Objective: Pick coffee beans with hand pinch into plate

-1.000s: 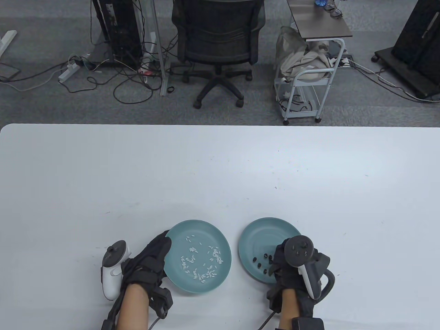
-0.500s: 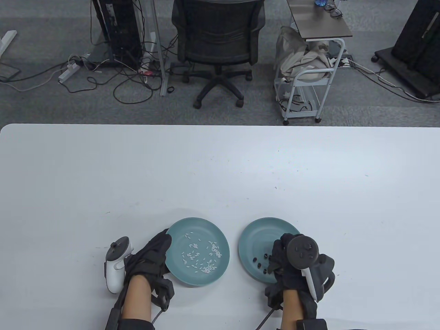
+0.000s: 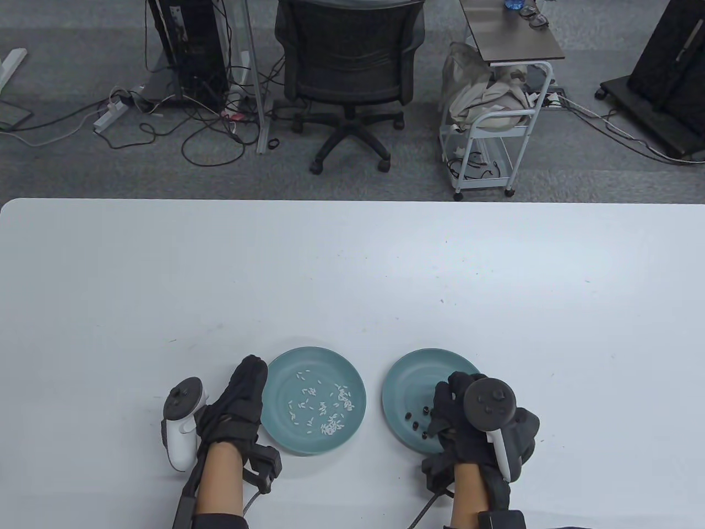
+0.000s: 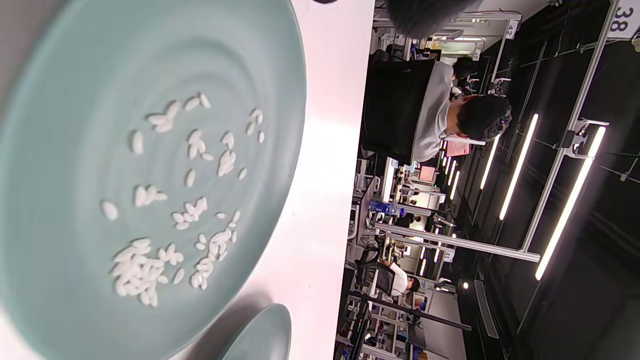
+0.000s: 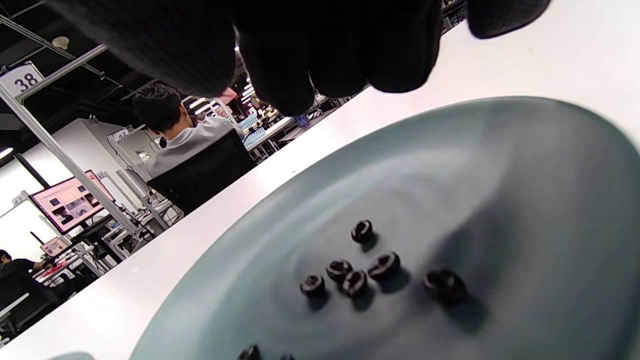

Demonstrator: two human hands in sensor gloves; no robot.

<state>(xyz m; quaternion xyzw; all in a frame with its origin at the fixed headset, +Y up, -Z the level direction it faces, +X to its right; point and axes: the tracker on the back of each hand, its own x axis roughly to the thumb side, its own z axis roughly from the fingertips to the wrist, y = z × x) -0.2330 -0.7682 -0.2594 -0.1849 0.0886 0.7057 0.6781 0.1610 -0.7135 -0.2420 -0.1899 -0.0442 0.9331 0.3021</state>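
Several dark coffee beans (image 3: 417,424) lie in the right teal plate (image 3: 418,374); the right wrist view shows them close (image 5: 360,275) on that plate (image 5: 500,165). My right hand (image 3: 443,405) hovers over the plate's near right part, fingers curled and bunched together (image 5: 320,70). No bean shows between them. The left teal plate (image 3: 314,352) holds white rice-like grains (image 3: 325,410), which also show in the left wrist view (image 4: 190,210). My left hand (image 3: 248,380) lies along that plate's left rim with its fingers stretched out.
Both plates stand near the front edge of the white table (image 3: 352,264), a small gap apart. The right plate's rim shows in the left wrist view (image 4: 265,335). An office chair (image 3: 347,71) and a cart (image 3: 495,110) stand beyond the far edge.
The left plate, gripped at its rim and tilted a second ago, now lies flat and slightly farther away. My left hand's fingers have straightened beside it. The right hand shifted slightly right.
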